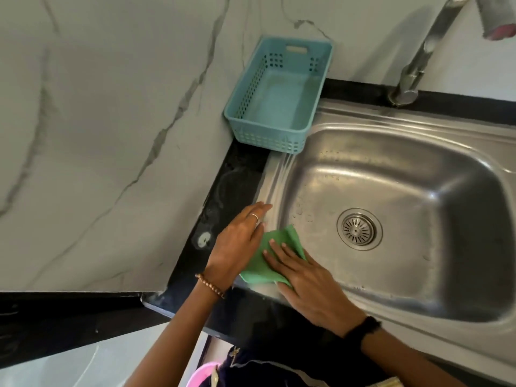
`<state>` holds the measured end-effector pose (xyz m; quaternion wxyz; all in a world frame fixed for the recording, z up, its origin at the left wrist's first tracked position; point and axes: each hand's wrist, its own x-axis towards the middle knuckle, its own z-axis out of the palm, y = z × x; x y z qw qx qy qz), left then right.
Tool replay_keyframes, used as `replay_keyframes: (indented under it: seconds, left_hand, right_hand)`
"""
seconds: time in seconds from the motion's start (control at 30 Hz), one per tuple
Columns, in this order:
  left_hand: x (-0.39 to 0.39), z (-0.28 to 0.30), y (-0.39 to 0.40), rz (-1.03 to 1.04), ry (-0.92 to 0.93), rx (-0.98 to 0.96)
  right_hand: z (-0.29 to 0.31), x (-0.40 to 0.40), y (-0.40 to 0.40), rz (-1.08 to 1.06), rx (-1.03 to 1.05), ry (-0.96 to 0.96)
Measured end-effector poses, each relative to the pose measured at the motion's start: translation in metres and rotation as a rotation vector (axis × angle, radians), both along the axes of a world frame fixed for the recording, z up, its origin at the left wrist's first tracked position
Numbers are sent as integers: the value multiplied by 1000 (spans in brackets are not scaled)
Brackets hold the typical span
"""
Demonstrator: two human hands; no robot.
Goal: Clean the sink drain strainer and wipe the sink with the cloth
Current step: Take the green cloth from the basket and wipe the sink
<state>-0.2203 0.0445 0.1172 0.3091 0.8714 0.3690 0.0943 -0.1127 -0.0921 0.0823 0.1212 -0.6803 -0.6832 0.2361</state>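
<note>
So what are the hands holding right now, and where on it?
Both hands, left and right, press flat on the green cloth at the sink's rim; neither grips it.

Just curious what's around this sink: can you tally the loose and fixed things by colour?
Green: 1, the cloth
Blue: 1, the basket
Silver metal: 3, the sink, the drain strainer, the tap
Total: 5
</note>
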Motion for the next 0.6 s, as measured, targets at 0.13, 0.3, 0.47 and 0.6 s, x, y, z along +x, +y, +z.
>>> replay_keyframes:
  seconds: [0.13, 0.3, 0.47, 0.6]
  left_hand:
    - [12, 15, 15, 12, -47, 73]
    - [47, 35, 32, 5, -59, 233]
    - [91, 48, 58, -13, 66, 488]
    - [114, 44, 84, -6, 194, 403]
  right_hand:
    - [-5, -6, 52, -224, -63, 245]
    - [-1, 0, 56, -267, -28, 401]
    - [-10, -2, 30, -122, -33, 238]
    - [-12, 0, 36, -124, -19, 229]
